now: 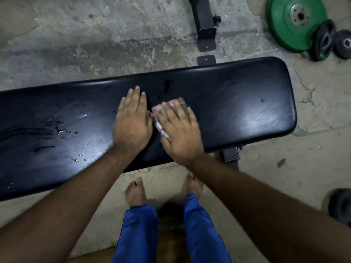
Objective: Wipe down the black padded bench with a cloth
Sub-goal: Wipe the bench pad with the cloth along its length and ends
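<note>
1. Nearest, your bare feet (135, 192) stand on the concrete floor (284, 186) just short of the near edge of the counter (237, 103), with blue trouser legs (140, 234) above them.
2. Your two forearms reach forward across that near edge, roughly at the middle of the counter's length.
3. Your left hand (133, 122) lies flat on the black padding, fingers straight and close together, gripping nothing.
4. Your right hand (180, 130) sits just beside it, toward the right end; its fingers are straight and slightly spread, pressing down on the cloth (163, 111).
5. The cloth is a small pinkish-white pad, blurred, mostly hidden under that palm; its edges show past the fingertips and along the thumb side, touching the padding about midway between the near and far edges.
6. Toward the left end, water droplets (66, 132) and wet streaks lie on the padding; a dark wet patch (167, 85) sits near the far edge, just beyond your fingertips.
7. The counter's right end shows pale glare on its surface.
8. Beyond the far edge, a black metal frame leg (205, 25) lies on the floor.
9. Past the far right corner, a green weight plate (292, 21) rests on the floor, with small black plates (341, 44) touching or just beside it.
10. A dark plate (341, 205) lies at the right, near your side.
</note>
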`<control>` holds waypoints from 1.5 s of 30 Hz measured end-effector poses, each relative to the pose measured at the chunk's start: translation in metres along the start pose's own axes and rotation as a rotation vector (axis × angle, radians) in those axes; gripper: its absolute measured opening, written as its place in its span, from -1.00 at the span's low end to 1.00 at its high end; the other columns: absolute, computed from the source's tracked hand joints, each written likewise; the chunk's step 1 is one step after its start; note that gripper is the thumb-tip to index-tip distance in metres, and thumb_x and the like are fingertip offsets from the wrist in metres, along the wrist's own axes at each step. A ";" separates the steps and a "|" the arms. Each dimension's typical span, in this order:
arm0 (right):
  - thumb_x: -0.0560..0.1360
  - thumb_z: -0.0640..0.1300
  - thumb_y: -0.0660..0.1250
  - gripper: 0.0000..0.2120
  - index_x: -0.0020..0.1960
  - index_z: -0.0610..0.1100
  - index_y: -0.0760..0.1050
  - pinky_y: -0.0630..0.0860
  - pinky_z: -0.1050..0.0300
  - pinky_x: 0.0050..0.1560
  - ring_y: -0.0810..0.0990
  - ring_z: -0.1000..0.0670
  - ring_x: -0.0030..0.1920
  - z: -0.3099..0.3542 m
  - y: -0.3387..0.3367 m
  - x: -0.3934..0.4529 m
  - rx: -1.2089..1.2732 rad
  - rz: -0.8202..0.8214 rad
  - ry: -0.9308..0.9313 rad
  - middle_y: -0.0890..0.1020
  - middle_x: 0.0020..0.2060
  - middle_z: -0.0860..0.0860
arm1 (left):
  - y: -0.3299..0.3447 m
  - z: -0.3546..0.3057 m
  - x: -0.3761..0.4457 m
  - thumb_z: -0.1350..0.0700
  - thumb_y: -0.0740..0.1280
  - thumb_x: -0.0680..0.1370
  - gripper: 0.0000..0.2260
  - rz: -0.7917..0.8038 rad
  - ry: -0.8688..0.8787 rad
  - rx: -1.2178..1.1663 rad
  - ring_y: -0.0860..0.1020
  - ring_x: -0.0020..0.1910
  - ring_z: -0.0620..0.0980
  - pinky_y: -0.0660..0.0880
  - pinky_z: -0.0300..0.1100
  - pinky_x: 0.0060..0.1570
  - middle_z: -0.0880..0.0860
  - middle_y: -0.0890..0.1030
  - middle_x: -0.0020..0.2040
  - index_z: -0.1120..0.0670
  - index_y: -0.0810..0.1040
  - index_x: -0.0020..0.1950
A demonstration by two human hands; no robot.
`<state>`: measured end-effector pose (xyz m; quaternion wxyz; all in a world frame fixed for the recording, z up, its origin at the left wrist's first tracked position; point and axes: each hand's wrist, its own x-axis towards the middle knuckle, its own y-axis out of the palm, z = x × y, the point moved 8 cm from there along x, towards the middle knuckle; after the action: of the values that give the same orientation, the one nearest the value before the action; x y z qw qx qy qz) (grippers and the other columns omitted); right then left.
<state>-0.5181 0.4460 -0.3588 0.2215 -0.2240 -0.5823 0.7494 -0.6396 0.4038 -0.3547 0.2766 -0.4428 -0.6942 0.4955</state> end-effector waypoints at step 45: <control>0.43 0.04 0.14 -0.34 0.54 0.00 0.31 0.18 -0.30 0.51 0.26 -0.18 0.55 -0.036 -0.012 0.014 -0.020 0.013 -0.013 0.38 0.52 -0.03 | -0.005 0.004 -0.040 0.21 0.15 0.52 -0.51 0.044 0.044 -0.048 0.23 0.49 0.22 0.13 0.08 0.49 0.29 0.28 0.48 0.33 0.31 0.44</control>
<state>-0.5071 0.4847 -0.3565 0.2106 -0.2249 -0.5897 0.7465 -0.6265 0.3663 -0.3496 0.2701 -0.4751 -0.6898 0.4748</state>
